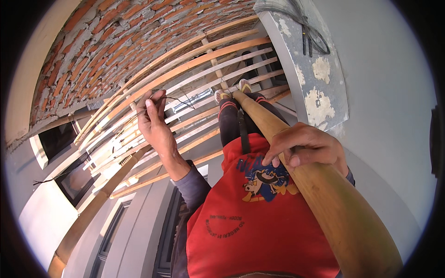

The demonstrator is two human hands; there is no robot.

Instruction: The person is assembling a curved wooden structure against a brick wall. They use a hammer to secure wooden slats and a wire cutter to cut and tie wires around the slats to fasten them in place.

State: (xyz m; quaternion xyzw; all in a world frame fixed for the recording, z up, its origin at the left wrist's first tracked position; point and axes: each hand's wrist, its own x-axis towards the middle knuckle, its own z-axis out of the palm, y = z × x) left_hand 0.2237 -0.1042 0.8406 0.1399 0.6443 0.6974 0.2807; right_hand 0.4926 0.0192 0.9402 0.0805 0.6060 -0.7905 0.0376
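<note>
A thin dark wire [181,101] trails from the raised fingers of my left hand [155,121], which are pinched together at the left of centre. My right hand [309,147] lies over a thick bamboo pole [340,211], its fingers curled and closed. Whether something small is between those fingers is hidden. The pole slants from near my feet up to the lower right, passing in front of my red shirt [218,227].
Below me run several wooden slats [204,65], on which my shoes [222,95] stand. Another pole [97,206] rises at the left. Pliers [307,41] and a loose coil of wire [320,44] lie on a grey ledge [296,69]. A rough brick wall [106,41] borders the far left.
</note>
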